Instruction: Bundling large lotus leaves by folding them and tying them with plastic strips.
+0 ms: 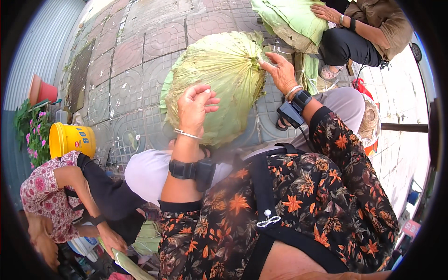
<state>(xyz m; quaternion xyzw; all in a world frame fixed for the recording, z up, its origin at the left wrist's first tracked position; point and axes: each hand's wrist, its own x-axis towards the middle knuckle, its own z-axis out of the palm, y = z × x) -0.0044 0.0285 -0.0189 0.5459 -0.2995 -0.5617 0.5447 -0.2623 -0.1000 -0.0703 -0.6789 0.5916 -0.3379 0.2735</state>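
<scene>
A big, rounded stack of dried pale green-yellow leaves lies in front of me, its veins fanning out from a small stem hub near its right edge. My right hand is beside that hub, its thumb and forefinger apart and pointing at it. Whether a fingertip touches the hub, I cannot tell. Over the stack's near left part is my left hand, fingers loosely bent with some gaps between them. Nothing shows in either hand. Both wrists carry bracelets and black strapped devices.
At the top right, another person's hand rests on a second leaf stack. A person at lower left holds folded leaves. A yellow bucket, a reddish pot and pink flowers stand left on paving.
</scene>
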